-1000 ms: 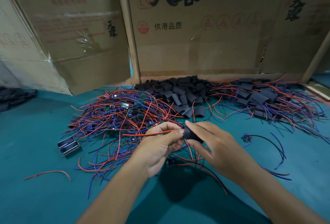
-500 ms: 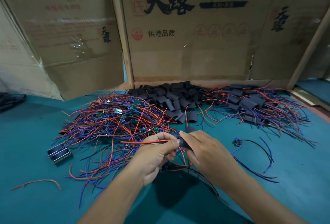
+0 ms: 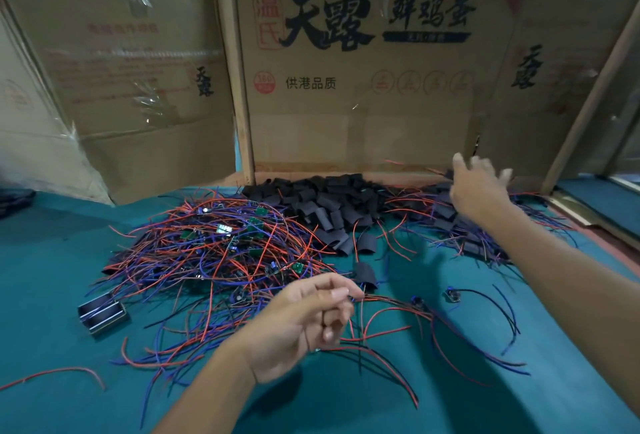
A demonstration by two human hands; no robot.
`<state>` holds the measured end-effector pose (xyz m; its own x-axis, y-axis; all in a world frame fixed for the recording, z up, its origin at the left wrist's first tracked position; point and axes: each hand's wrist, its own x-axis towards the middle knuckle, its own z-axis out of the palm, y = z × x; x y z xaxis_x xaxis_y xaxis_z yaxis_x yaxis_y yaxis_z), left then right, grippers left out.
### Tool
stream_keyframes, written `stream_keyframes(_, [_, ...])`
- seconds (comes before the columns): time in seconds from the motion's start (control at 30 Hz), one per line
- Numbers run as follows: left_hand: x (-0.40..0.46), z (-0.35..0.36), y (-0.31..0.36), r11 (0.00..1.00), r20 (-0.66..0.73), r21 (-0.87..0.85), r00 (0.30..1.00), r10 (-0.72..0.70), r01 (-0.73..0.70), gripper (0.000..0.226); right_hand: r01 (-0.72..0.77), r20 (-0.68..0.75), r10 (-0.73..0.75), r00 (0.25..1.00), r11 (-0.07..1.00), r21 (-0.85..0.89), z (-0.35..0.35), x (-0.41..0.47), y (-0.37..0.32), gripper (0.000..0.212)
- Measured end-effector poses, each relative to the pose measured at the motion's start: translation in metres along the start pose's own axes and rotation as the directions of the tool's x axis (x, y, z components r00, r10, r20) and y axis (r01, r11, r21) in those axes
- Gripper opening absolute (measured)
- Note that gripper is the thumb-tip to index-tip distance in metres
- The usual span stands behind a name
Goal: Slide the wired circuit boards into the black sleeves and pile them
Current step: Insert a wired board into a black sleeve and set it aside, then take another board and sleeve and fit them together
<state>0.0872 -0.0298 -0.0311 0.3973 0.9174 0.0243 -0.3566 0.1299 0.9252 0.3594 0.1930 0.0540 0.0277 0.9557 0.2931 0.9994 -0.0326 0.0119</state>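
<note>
My right hand was blurred, its fingers spread and holding nothing, above the pile of sleeved boards by the cardboard wall. My left hand pinched thin wires; which ones I couldn't tell. Loose black sleeves lay behind the tangle of unsleeved boards.

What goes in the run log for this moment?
right hand open over sleeved pile | left hand pinching wires | empty sleeves waiting
</note>
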Motion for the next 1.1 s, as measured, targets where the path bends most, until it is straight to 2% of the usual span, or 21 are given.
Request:
stream_keyframes(0.03, [-0.001,0.002,0.0,1.0,0.039,0.027,0.999,0.003,-0.004,0.019,-0.039,-0.024,0.04,0.999,0.998,0.044,0.001,-0.002,-0.005,0.046])
stream_keyframes(0.07, [-0.001,0.003,0.0,0.998,0.05,0.054,0.999,0.006,-0.009,0.019,-0.027,-0.047,0.033,0.998,0.992,0.12,0.005,-0.011,-0.015,0.038])
stream_keyframes(0.1, [-0.001,0.003,0.001,0.997,0.046,0.071,0.999,0.018,-0.021,0.019,0.015,-0.044,-0.006,0.999,0.977,0.212,0.011,-0.027,-0.029,0.031])
stream_keyframes(0.13, [-0.001,0.003,0.001,0.997,0.035,0.073,0.999,0.036,-0.039,0.02,0.077,-0.012,-0.077,0.997,0.962,0.261,0.021,-0.047,-0.047,0.034])
stream_keyframes(0.23, [0.001,0.002,0.002,0.995,0.017,0.018,0.995,0.094,-0.094,0.022,0.239,0.126,-0.268,0.955,0.949,0.206,0.05,-0.113,-0.097,0.066])
stream_keyframes(0.3, [0.0,0.0,0.001,0.994,0.019,-0.01,0.993,0.113,-0.113,0.021,0.299,0.158,-0.317,0.935,0.945,0.131,0.061,-0.134,-0.11,0.069])
stream_keyframes(0.37, [0.0,-0.001,0.001,0.993,0.0,-0.016,0.993,0.116,-0.116,0.021,0.281,0.22,-0.31,0.925,0.948,0.151,0.058,-0.134,-0.107,0.061])
stream_keyframes(0.43, [0.001,-0.002,0.002,0.991,-0.032,-0.026,0.991,0.129,-0.129,0.022,0.236,0.318,-0.314,0.895,0.936,0.261,0.049,-0.126,-0.1,0.049])
stream_keyframes(0.53, [0.002,-0.003,0.005,0.988,-0.084,-0.036,0.985,0.148,-0.152,0.016,0.173,0.374,-0.32,0.87,0.91,0.377,0.037,-0.115,-0.085,0.019])
stream_keyframes(0.6, [0.002,-0.003,0.006,0.986,-0.113,-0.035,0.981,0.158,-0.163,0.015,0.181,0.313,-0.298,0.902,0.919,0.351,0.031,-0.105,-0.07,0.024])
stream_keyframes(0.67, [0.002,-0.003,0.007,0.984,-0.134,-0.049,0.977,0.166,-0.174,0.015,0.228,0.208,-0.278,0.938,0.945,0.236,0.025,-0.092,-0.051,0.01])
stream_keyframes(0.7, [0.002,-0.003,0.007,0.982,-0.141,-0.055,0.975,0.172,-0.181,0.015,0.232,0.148,-0.257,0.955,0.958,0.166,0.024,-0.085,-0.041,0.009])
stream_keyframes(0.77, [0.002,-0.004,0.008,0.978,-0.152,-0.056,0.97,0.189,-0.199,0.014,0.222,0.013,-0.223,0.975,0.973,0.057,0.022,-0.068,-0.023,0.022])
stream_keyframes(0.9, [0.004,-0.007,0.007,0.959,-0.217,-0.049,0.94,0.263,-0.28,0.014,0.19,-0.285,-0.167,0.944,0.98,0.053,0.019,-0.032,0.012,0.024])
stream_keyframes(0.97, [0.005,-0.01,0.007,0.95,-0.3,0.034,0.904,0.305,-0.31,0.014,0.117,-0.332,-0.1,0.938,0.993,0.032,0.018,-0.018,0.028,0.027])
stream_keyframes(1.03, [0.005,-0.014,0.005,0.911,-0.408,0.291,0.823,0.395,-0.293,0.013,0.01,-0.257,-0.032,0.966,0.996,-0.085,0.021,-0.013,0.031,0.043])
stream_keyframes(1.1, [0.007,-0.019,-0.001,0.736,-0.425,0.659,0.73,0.536,-0.156,0.017,0.039,-0.119,-0.053,0.992,0.993,-0.115,0.029,-0.019,0.007,0.055])
